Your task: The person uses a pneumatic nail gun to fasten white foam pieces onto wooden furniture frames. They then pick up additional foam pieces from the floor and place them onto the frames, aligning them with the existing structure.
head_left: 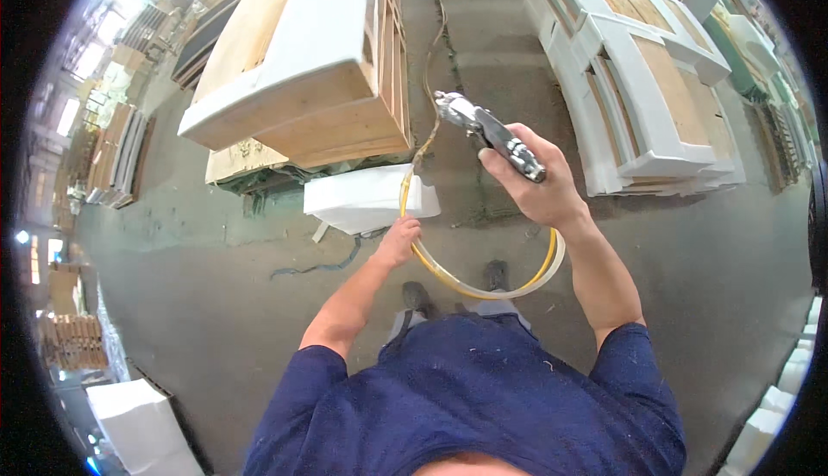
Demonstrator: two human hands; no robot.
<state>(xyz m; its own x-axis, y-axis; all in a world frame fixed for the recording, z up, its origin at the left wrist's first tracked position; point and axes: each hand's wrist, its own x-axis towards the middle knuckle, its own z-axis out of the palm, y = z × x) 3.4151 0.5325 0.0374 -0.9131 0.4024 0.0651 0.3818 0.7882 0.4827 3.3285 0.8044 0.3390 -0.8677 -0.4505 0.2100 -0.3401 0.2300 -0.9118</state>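
My right hand (550,184) is closed around the handle of a metal spray gun (490,129), raised in front of me with its nozzle pointing to the far left. A yellow and clear hose (466,288) loops low before my body, from below my right hand across to my left hand (400,240). The fingers of that left hand are wrapped round it. From there the hose runs away over the floor between two wooden furniture frames. Nearest the left hand lies a white foam block (345,198).
A wooden frame topped with white padding (302,45) rests on a low stack at the far left. Another padded frame (617,88) stands at the far right. A dark blue strip (323,266) lies on the floor. White blocks (142,424) sit at near left.
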